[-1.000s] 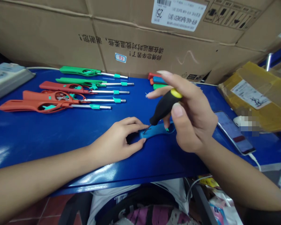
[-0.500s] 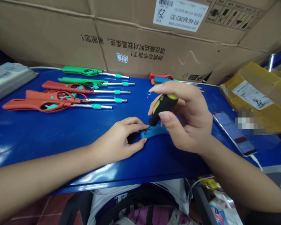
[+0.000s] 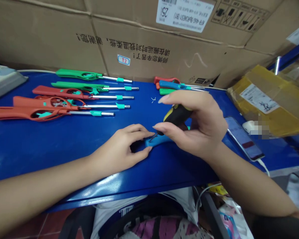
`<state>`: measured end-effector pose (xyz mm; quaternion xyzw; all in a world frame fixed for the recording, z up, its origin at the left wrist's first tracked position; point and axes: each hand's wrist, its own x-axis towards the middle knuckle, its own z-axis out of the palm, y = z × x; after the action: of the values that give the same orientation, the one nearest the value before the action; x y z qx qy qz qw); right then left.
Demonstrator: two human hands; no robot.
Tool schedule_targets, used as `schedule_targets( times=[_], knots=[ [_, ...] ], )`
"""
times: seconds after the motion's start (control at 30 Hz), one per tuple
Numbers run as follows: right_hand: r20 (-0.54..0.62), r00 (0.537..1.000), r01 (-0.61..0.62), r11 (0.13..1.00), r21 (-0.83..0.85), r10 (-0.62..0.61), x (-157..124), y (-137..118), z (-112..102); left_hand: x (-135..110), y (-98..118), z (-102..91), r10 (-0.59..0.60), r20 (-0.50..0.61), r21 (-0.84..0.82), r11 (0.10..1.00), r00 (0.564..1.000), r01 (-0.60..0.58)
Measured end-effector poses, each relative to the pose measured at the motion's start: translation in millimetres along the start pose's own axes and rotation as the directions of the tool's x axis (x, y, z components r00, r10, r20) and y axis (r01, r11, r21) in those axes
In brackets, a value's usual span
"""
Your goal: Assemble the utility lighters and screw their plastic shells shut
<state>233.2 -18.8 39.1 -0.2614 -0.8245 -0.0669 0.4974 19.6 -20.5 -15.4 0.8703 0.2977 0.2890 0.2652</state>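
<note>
My right hand (image 3: 199,122) is closed round a short black-and-yellow screwdriver (image 3: 177,116), tilted with its shaft pointing down and left. The tip meets, or comes very near, the end of a blue lighter (image 3: 159,142) lying on the table. With thumb and fingertips, my left hand (image 3: 126,147) grips that same end from the left. The rest of the lighter runs under my right hand and is mostly hidden. Beyond my hands lie several long-nosed lighters, such as a red one (image 3: 27,114) and a green one (image 3: 77,74), their metal tubes pointing right.
A few tiny white bits (image 3: 153,100) lie on the blue table (image 3: 94,132). More lighters (image 3: 170,85) are grouped at the back, before a large cardboard box (image 3: 134,30). To the right are a phone (image 3: 246,139) on a cable and a taped carton (image 3: 276,103).
The view has shifted slightly, moving the scene left. The screwdriver is tilted more, its handle leaning further right and lower over the blue lighter. My left hand keeps its hold.
</note>
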Motion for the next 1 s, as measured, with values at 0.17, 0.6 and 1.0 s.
schedule_targets(
  times=[0.17,0.6,1.0],
  knots=[
    [0.077,0.994,-0.092,0.965,0.245,0.075,0.7,-2.6,-0.6,1.5,2.6,-0.6,-0.009,0.005,-0.011,1.0,1.0,0.009],
    [0.175,0.977,-0.152,0.976,0.156,0.124,-3.9,-2.6,-0.8,1.9,2.8,-1.5,0.002,-0.012,0.002,1.0,1.0,-0.002],
    [0.12,0.984,-0.163,0.924,0.346,0.129,-0.5,-4.7,-3.0,0.6,1.2,-0.8,-0.016,0.007,-0.019,1.0,1.0,0.016]
  ],
)
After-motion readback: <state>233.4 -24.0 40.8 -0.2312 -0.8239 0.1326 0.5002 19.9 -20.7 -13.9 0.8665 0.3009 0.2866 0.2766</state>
